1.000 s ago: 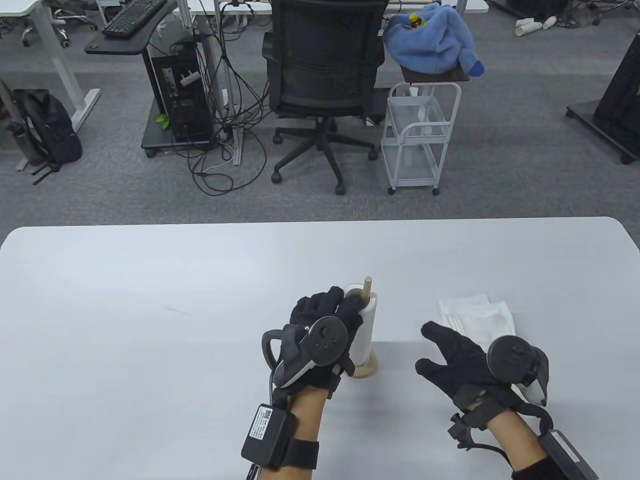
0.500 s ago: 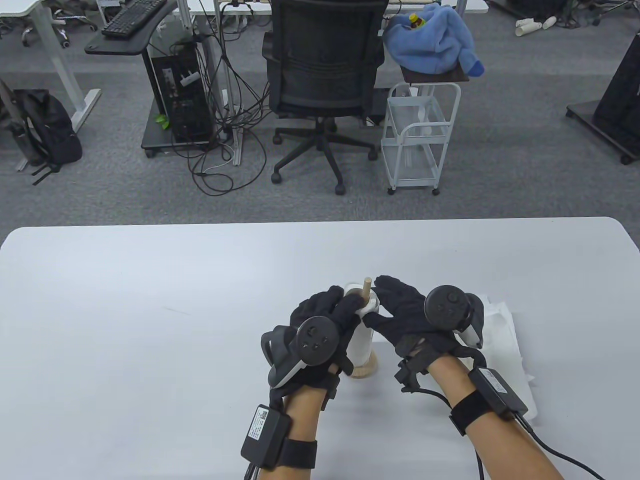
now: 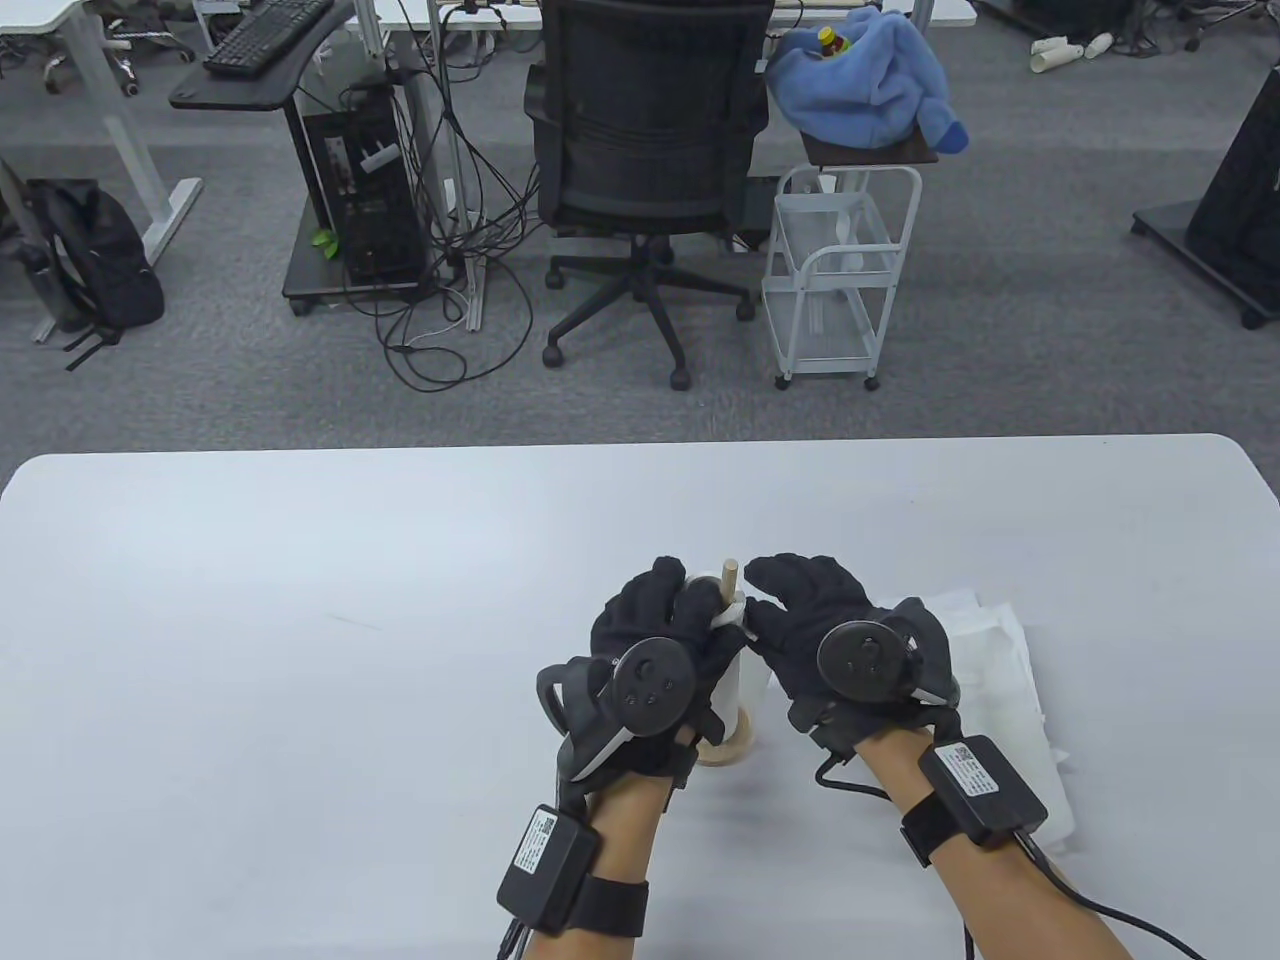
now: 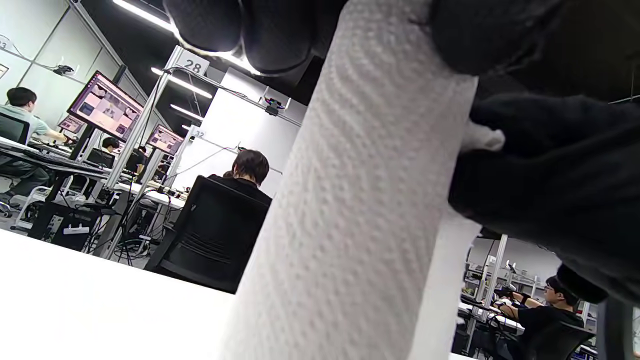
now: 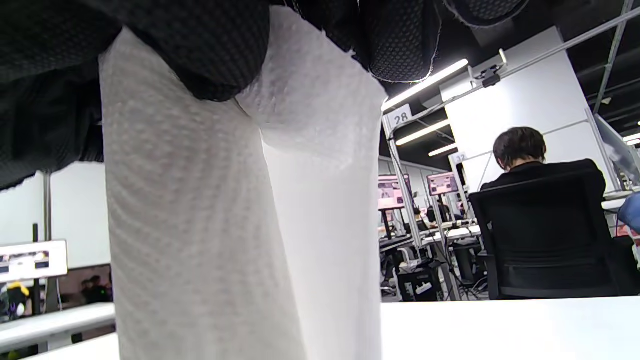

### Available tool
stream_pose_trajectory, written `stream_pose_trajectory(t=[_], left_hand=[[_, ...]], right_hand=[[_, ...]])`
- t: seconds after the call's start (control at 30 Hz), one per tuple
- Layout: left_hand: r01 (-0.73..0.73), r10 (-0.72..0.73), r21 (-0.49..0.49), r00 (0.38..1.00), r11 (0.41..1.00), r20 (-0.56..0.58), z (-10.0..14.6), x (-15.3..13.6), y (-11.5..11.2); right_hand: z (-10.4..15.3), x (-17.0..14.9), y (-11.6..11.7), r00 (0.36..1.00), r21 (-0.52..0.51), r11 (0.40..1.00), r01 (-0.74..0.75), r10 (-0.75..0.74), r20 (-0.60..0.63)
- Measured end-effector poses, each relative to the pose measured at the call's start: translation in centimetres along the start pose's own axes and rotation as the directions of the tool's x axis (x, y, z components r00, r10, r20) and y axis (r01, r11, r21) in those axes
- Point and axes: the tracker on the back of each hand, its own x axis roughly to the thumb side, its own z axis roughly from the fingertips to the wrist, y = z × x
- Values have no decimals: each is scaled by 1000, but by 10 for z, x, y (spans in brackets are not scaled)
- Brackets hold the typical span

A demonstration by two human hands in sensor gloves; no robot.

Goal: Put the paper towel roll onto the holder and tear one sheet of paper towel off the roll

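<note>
The white paper towel roll [image 3: 732,685] stands upright on the wooden holder [image 3: 728,752], whose rod tip [image 3: 730,574] pokes out above it. My left hand [image 3: 688,608] grips the top of the roll from the left. My right hand [image 3: 768,612] pinches the roll's loose sheet edge at the top right. In the left wrist view the roll [image 4: 360,200] fills the middle, and the right hand's fingers [image 4: 550,165] clamp a bit of paper. The right wrist view shows the roll [image 5: 200,225] with the loose sheet [image 5: 325,200] hanging beside it.
Loose white paper sheets [image 3: 1000,660] lie flat on the white table [image 3: 300,600] under and right of my right forearm. Beyond the far table edge stand an office chair [image 3: 650,150] and a small white cart [image 3: 840,270].
My right hand came from the table's right side to the roll's top and closed on the loose sheet edge. The left hand kept its grip on the roll, shifting slightly right.
</note>
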Motion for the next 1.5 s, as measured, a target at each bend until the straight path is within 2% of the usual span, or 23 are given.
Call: stream_pose_trajectory(t=[0.1, 0.2, 0.33, 0.47, 0.73, 0.9, 1.13, 1.5], left_hand=[[10, -10, -8, 1000, 1000, 4, 1, 0, 0], [20, -20, -7, 1000, 1000, 16, 3, 1, 0], [15, -15, -8, 1000, 1000, 14, 4, -1, 0], [14, -14, -7, 1000, 1000, 15, 4, -1, 0], [9, -8, -8, 1000, 1000, 10, 5, -3, 1], [-3, 3, -13, 1000, 1000, 7, 5, -4, 0], [-1, 1, -13, 1000, 1000, 6, 5, -4, 0], [2, -2, -11, 1000, 1000, 6, 6, -4, 0]], right_hand=[[7, 2, 6, 998, 26, 998, -60, 59, 29], [11, 3, 9, 999, 9, 999, -33, 33, 17], [18, 6, 19, 987, 79, 986, -149, 143, 69], [26, 4, 29, 991, 104, 986, -127, 122, 54], [41, 5, 51, 978, 215, 956, -201, 185, 94], [47, 5, 62, 981, 274, 942, -192, 173, 91], [54, -1, 70, 979, 401, 893, -203, 184, 86], [66, -6, 76, 987, 513, 843, -160, 147, 65]])
